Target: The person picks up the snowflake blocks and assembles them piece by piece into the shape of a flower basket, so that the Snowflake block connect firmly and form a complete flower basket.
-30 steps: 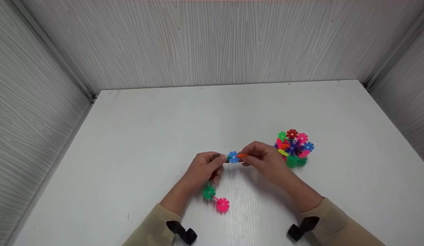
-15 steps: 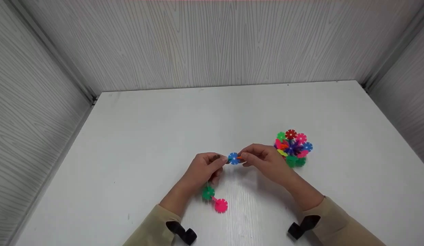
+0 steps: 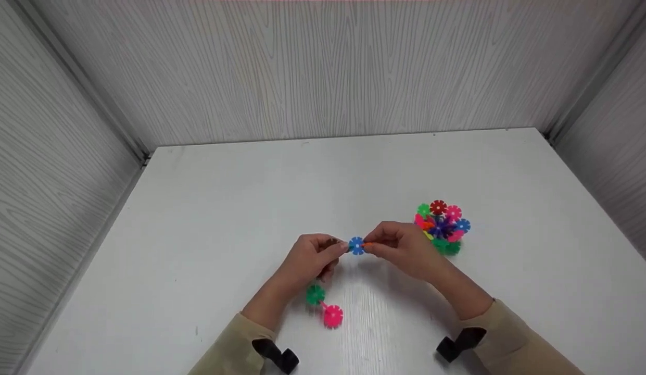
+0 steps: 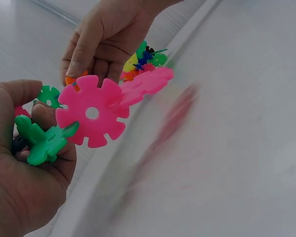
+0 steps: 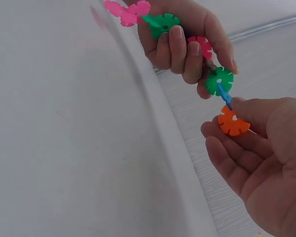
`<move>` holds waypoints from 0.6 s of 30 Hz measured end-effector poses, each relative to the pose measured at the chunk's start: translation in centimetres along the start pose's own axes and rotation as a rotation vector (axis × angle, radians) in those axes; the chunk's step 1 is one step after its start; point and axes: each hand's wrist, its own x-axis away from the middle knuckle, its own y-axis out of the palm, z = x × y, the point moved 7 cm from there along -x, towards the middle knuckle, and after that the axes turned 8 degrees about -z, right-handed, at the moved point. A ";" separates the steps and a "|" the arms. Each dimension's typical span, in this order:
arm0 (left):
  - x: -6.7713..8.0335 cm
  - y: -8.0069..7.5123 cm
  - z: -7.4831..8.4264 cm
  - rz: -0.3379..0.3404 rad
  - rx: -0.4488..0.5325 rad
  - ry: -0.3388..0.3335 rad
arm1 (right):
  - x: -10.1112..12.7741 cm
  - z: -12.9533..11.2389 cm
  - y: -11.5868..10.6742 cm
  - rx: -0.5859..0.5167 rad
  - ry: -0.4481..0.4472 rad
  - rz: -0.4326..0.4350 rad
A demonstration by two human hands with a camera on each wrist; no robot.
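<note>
Near the front edge of the white table [image 3: 198,208], about midway along it: left hand [image 3: 309,258] curled round a chain of snowflake discs [image 3: 323,304], thumb and forefinger pinching it just behind the blue disc [image 3: 356,245] at its top end. Lower down the chain, hanging below the palm just above the tabletop: a green disc [image 3: 315,295], then a pink disc [image 3: 332,316]. Right hand [image 3: 403,249] opposite, thumb and fingertips pinching an orange disc [image 5: 232,123] held edge-on against the blue disc; in the right wrist view a green disc [image 5: 221,79] next along, then a red one inside the left fingers. Toward the right edge, just behind the right hand: a multicoloured disc cluster [image 3: 441,226], resting on the table, untouched.
</note>
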 end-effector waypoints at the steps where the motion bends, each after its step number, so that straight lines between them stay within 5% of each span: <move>1: 0.0 0.1 0.2 -0.001 0.003 0.001 | 0.1 -0.2 -0.2 0.013 -0.009 0.016; 10: 1.0 0.8 3.3 0.025 0.014 0.129 | 2.8 -1.8 -4.4 0.030 -0.080 0.404; 18: 0.2 0.3 4.3 0.077 -0.186 0.081 | 4.4 -1.5 -7.2 -0.024 -0.120 0.615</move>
